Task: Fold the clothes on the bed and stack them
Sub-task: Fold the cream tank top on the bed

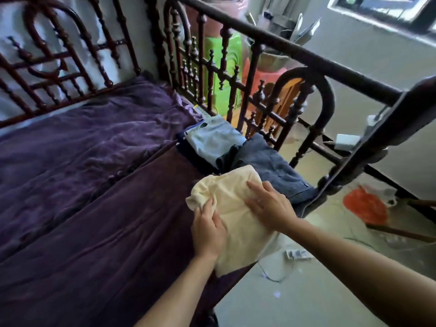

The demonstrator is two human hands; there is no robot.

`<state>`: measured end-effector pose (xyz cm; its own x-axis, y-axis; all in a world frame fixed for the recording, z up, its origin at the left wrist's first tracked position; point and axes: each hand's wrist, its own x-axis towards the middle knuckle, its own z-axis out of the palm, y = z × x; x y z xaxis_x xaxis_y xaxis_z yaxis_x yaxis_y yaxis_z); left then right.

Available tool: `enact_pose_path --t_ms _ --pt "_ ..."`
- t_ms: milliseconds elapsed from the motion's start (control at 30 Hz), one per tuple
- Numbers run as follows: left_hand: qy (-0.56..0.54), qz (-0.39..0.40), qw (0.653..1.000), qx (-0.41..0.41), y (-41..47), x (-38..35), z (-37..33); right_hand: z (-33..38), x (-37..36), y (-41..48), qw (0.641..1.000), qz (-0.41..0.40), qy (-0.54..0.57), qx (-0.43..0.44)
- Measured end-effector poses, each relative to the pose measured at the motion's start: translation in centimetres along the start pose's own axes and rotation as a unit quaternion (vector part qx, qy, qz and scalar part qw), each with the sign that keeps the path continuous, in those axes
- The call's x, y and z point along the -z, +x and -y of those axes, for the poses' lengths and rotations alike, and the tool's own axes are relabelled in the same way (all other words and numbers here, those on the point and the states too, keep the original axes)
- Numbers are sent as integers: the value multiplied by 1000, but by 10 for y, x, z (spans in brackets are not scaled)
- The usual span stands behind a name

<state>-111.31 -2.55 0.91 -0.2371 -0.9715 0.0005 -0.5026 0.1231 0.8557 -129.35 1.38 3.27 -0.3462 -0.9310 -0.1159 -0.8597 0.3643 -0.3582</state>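
I have open room over the cover (82,173) on my left; the headboard (59,67) bounds it beyond, the rail (259,102) ahead; clothes (212,140) and a grey garment (271,166) fill the rail corner; a cream garment (236,220) covers the near edge; a post (354,156) crowds my right.

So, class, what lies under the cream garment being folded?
The cream garment lies on the purple bed cover; its far end overlaps the grey trousers. Anything beneath its middle is hidden.
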Motion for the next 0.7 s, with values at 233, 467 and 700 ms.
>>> enact_pose_path --t_ms 233,467,700 --pt "-43 14 999 0 75 -80 -80 -80 80 99 999 -42 -24 17" --pt "20 175 979 100 128 -153 -79 -149 72 171 996 12 -78 -28" --pt "352 162 898 -210 173 -168 -10 -182 -14 163 981 101 -158 -45"
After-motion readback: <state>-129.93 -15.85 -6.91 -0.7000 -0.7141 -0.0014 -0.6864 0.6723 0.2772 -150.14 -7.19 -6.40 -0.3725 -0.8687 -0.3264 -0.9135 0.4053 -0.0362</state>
